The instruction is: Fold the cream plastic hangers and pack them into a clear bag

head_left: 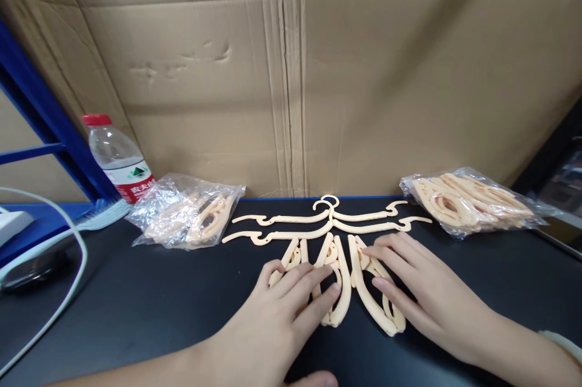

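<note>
My left hand [284, 308] lies flat on the black table [136, 308], fingers stretched over folded peach plastic hangers [339, 281]. My right hand [418, 287] rests open beside it, fingertips touching the rightmost folded hanger [369, 299]. Just beyond the hands two unfolded peach hangers [327, 223] lie spread side by side, hooks at the centre. Neither hand grips anything.
A clear bag of hangers [191, 220] lies at the left, another bag [468, 202] at the right. A water bottle [120, 159] with a red cap stands by a blue shelf frame [40, 114]. A white cable [68, 290] curves at the left. Cardboard [318, 71] walls the back.
</note>
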The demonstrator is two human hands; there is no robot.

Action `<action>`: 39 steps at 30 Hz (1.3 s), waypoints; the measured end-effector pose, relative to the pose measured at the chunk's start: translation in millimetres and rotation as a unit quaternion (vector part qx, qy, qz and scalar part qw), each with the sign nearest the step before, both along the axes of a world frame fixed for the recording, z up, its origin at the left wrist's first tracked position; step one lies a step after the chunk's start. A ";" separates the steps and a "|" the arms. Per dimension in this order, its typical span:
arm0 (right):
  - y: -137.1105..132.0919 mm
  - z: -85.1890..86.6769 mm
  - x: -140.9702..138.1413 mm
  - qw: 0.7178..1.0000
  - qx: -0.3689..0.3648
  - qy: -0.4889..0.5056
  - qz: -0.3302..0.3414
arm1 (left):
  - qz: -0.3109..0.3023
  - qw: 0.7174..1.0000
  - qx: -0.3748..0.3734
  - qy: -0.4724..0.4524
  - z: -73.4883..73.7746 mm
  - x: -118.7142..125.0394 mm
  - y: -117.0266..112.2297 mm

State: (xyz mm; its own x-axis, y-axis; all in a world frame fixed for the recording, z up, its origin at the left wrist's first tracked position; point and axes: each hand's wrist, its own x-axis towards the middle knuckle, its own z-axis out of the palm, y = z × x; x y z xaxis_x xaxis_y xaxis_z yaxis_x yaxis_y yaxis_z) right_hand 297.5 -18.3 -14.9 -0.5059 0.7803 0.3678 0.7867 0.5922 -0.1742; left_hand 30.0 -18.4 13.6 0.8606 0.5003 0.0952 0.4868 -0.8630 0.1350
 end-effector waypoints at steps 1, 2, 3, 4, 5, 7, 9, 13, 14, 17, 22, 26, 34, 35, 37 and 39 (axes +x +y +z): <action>-1.7 0.9 -0.4 1.000 0.017 -0.003 0.012 | 0.002 1.000 0.004 -0.010 -3.6 -1.0 1.1; -3.4 1.9 -0.9 0.999 0.030 -0.008 0.028 | 0.006 1.000 0.008 -0.020 -7.3 -1.8 2.0; -5.0 2.9 -1.7 0.998 0.039 -0.017 0.047 | 0.016 0.999 0.014 -0.032 -10.6 -2.4 2.6; -6.4 4.0 -2.6 0.996 0.042 -0.030 0.070 | 0.025 0.999 0.019 -0.043 -13.0 -2.8 2.9; -7.5 5.2 -3.5 0.994 0.040 -0.043 0.095 | 0.032 0.998 0.019 -0.048 -14.2 -3.0 3.0; -8.7 7.7 -5.3 0.988 0.027 -0.066 0.137 | 0.026 0.998 0.011 -0.047 -12.9 -2.8 3.1; -9.1 9.9 -6.7 0.985 0.009 -0.076 0.157 | 0.009 0.999 0.000 -0.039 -8.2 -2.2 3.4; -10.3 12.2 -8.4 0.984 -0.018 -0.077 0.158 | 0.005 0.999 -0.005 -0.037 -0.2 -1.2 3.8; -10.7 12.2 -8.7 0.984 -0.020 -0.078 0.159 | 0.007 0.999 -0.006 -0.033 0.2 -1.3 3.8; -8.9 10.7 -7.2 0.985 -0.007 -0.062 0.162 | 0.005 1.000 -0.013 -0.021 -2.7 -3.0 4.2; 14.2 1.8 11.0 0.992 0.095 0.076 0.043 | 0.013 0.994 0.003 -0.108 -15.9 -6.1 6.5; 40.9 -10.4 34.6 0.989 0.114 0.075 -0.049 | 0.065 0.967 0.019 -0.247 -21.0 -5.5 10.9; 59.3 -29.9 50.2 0.995 0.068 0.024 -0.074 | 0.078 0.948 -0.012 -0.308 -18.4 -5.3 12.3; 59.4 -29.6 49.7 0.994 0.067 0.027 -0.076 | 0.074 0.946 -0.014 -0.314 -18.3 -4.9 11.5; 59.0 -27.2 48.2 0.995 0.060 0.030 -0.076 | 0.069 0.944 -0.016 -0.323 -18.1 -4.3 10.3; 57.8 -22.7 46.3 0.996 0.043 0.035 -0.070 | 0.074 0.941 -0.016 -0.329 -17.7 -4.3 9.8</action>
